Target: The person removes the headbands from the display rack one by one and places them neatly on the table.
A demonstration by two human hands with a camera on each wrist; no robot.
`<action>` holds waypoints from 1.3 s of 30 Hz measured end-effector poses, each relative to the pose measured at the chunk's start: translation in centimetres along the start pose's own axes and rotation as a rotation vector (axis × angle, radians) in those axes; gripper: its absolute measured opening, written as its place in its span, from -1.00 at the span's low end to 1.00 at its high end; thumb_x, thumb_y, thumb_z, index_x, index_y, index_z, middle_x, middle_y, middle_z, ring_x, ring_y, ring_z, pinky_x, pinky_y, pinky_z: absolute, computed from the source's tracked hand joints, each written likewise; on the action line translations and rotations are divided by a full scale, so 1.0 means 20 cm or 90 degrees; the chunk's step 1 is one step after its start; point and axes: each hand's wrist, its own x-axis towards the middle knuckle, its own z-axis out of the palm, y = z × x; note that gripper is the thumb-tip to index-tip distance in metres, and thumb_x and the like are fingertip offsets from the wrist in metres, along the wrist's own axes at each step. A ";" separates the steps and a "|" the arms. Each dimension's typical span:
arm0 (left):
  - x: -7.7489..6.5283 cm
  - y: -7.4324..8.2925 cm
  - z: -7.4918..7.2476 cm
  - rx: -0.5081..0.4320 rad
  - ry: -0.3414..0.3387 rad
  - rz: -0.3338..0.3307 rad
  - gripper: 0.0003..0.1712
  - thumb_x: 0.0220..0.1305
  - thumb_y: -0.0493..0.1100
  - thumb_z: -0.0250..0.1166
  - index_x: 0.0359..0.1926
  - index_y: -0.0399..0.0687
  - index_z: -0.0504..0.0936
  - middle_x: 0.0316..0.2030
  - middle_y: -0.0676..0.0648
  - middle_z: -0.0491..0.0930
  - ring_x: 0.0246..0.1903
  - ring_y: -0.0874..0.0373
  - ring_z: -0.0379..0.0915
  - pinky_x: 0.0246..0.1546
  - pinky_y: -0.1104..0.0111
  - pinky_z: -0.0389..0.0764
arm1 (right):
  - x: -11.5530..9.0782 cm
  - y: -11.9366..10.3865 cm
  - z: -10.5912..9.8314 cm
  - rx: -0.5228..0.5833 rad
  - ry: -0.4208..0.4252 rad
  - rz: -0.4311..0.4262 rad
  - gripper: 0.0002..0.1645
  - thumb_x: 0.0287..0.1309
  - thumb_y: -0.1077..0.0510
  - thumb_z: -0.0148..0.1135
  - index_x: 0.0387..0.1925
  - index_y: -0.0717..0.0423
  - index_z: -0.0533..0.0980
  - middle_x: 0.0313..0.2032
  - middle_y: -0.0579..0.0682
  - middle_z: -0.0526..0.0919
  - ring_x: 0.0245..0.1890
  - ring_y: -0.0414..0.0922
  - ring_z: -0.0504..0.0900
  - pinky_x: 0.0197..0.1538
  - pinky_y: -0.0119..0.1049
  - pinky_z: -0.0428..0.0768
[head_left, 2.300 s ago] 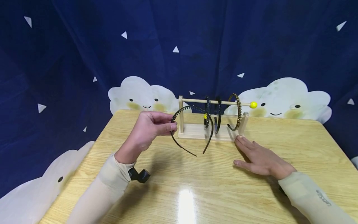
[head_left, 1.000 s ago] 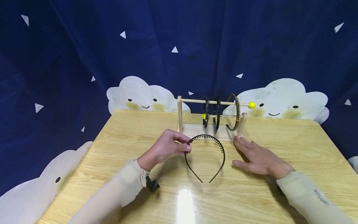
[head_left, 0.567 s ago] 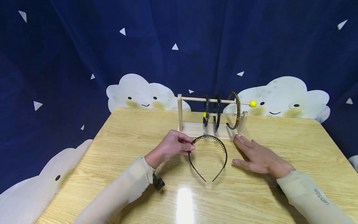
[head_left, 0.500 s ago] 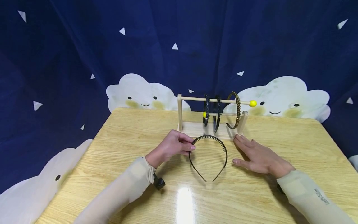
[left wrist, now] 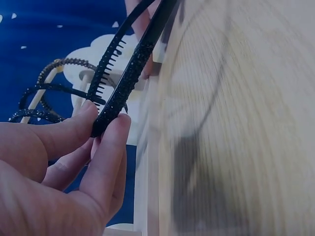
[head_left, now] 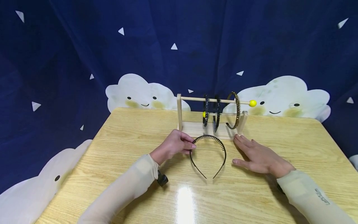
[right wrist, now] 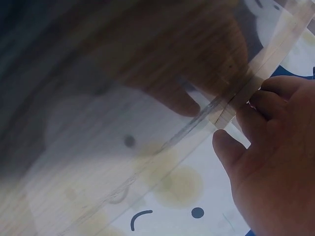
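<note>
Left hand (head_left: 179, 143) pinching a black headband (head_left: 207, 136) between thumb and fingers, on the hoop's left side. Headband is in front of the wooden stand (head_left: 193, 128), teeth on the inner edge, two tips pointing toward the person, slightly apart. Left wrist view: outer face looks bumpy and shiny. Can't tell if tips touch the tabletop (head_left: 134, 133).

Right hand (head_left: 258, 158) palm down, fingers straight, thumb spread away, fingertips touching the stand's right front corner; grips nothing.

On the stand's upper rod (head_left: 193, 99), left to right: first dark headband (head_left: 206, 109), second dark headband (head_left: 218, 115), brown-gold headband (head_left: 238, 113). Yellow ball (head_left: 253, 103) on rod's right end. Behind: dark blue curtain (head_left: 195, 46) with white clouds and triangles.
</note>
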 end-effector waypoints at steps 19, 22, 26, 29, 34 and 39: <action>0.08 -0.06 0.04 0.033 0.022 -0.006 -0.79 0.17 -0.47 0.42 -0.15 -0.49 0.69 -0.37 -0.22 0.71 -0.22 -0.19 0.70 -0.30 0.18 0.74 | 0.00 -0.01 -0.01 0.000 -0.003 -0.003 0.14 0.32 -0.52 -0.07 0.55 0.25 0.06 0.54 0.21 0.01 0.51 0.19 0.02 0.43 0.21 0.11; 0.08 -0.06 0.05 0.037 0.024 -0.006 -0.82 0.16 -0.47 0.43 -0.19 -0.47 0.70 -0.38 -0.22 0.70 -0.24 -0.19 0.71 -0.30 0.16 0.74 | 0.00 -0.01 -0.01 0.000 -0.004 -0.002 0.15 0.32 -0.53 -0.07 0.54 0.25 0.06 0.54 0.22 0.01 0.51 0.19 0.02 0.43 0.21 0.11; 0.09 -0.07 0.06 0.041 0.022 -0.011 -0.85 0.15 -0.47 0.44 -0.23 -0.45 0.71 -0.40 -0.22 0.70 -0.27 -0.19 0.71 -0.32 0.16 0.74 | 0.00 -0.01 0.00 0.001 -0.004 -0.002 0.15 0.32 -0.53 -0.08 0.55 0.25 0.06 0.54 0.22 0.00 0.51 0.19 0.02 0.43 0.21 0.11; 0.10 -0.07 0.07 0.045 0.022 -0.016 -0.86 0.15 -0.47 0.44 -0.24 -0.44 0.71 -0.39 -0.22 0.69 -0.29 -0.17 0.72 -0.33 0.18 0.74 | 0.00 0.00 -0.01 0.001 -0.002 -0.004 0.14 0.32 -0.52 -0.08 0.54 0.25 0.06 0.54 0.22 0.00 0.51 0.19 0.01 0.43 0.21 0.11; 0.11 -0.08 0.08 0.053 0.029 -0.018 -0.88 0.14 -0.46 0.45 -0.27 -0.41 0.71 -0.40 -0.20 0.69 -0.32 -0.12 0.72 -0.34 0.18 0.74 | 0.00 0.00 0.00 0.003 -0.003 -0.005 0.15 0.32 -0.52 -0.08 0.55 0.25 0.05 0.54 0.21 -0.01 0.51 0.19 0.01 0.43 0.22 0.10; 0.11 -0.08 0.09 0.058 0.034 -0.013 -0.90 0.14 -0.48 0.45 -0.29 -0.40 0.72 -0.42 -0.19 0.70 -0.32 -0.10 0.73 -0.34 0.17 0.74 | 0.00 0.00 0.00 0.003 -0.006 -0.002 0.16 0.32 -0.53 -0.09 0.55 0.25 0.05 0.54 0.21 -0.01 0.51 0.18 0.01 0.44 0.21 0.10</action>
